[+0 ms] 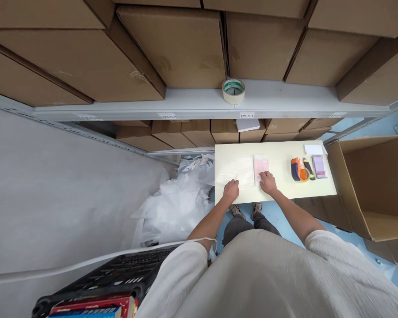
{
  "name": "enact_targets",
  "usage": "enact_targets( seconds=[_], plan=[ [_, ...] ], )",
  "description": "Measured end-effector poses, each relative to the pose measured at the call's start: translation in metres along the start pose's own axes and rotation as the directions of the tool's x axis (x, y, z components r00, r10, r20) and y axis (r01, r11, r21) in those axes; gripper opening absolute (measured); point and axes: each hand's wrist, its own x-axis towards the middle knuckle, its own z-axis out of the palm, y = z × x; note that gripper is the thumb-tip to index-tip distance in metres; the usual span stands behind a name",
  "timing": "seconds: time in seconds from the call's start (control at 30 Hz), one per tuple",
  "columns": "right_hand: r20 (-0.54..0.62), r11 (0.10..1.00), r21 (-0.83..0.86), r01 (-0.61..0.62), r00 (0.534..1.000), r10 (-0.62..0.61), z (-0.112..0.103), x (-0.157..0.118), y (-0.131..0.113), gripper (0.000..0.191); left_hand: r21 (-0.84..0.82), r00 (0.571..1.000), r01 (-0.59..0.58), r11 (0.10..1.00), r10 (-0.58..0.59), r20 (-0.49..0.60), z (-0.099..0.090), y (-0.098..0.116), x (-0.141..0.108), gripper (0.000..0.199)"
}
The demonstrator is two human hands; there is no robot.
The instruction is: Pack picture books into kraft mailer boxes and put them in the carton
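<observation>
A thin pink booklet [261,165] with a pale margin lies flat on the cream table [278,152]. My right hand [268,182] is closed at its lower right edge, with the fingertips on the pink cover. To the left of the booklet, a thin translucent wrapping sheet [237,170] is spread over the tabletop and is hard to see against it. At the lower left edge of that sheet rests my left hand [231,190], its fingers curled together on the sheet.
On the table's right are an orange tape dispenser [297,170], a black-and-yellow cutter [308,168] and a purple packet [319,166]. An open carton [378,176] stands right. Crumpled white wrapping [175,203] and a black crate [126,274] are left. Shelved boxes [175,48] and a tape roll [233,91] are ahead.
</observation>
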Motion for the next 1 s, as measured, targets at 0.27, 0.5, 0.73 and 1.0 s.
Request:
enact_targets(
  seconds=[0.27,0.5,0.73,1.0],
  plan=[
    [0.032,0.999,0.041,0.004,0.999,-0.005,-0.002,-0.020,-0.004,0.057,0.031,0.994,-0.108,0.994,0.109,-0.022,-0.007,-0.004,-0.008,0.038],
    [-0.111,0.987,0.151,-0.055,0.991,0.073,-0.015,-0.047,0.023,0.048,0.061,0.982,-0.182,0.981,0.184,-0.035,-0.027,0.010,0.000,0.036],
    [-0.333,0.959,0.259,-0.113,0.922,0.198,-0.065,-0.071,0.091,0.042,0.053,0.935,-0.353,0.934,0.354,-0.017,-0.045,0.069,0.020,0.040],
    [-0.293,0.908,0.215,-0.360,0.863,0.411,-0.120,-0.077,0.189,0.043,0.012,0.885,-0.466,0.885,0.466,-0.007,-0.045,0.166,0.048,0.041]
  ],
)
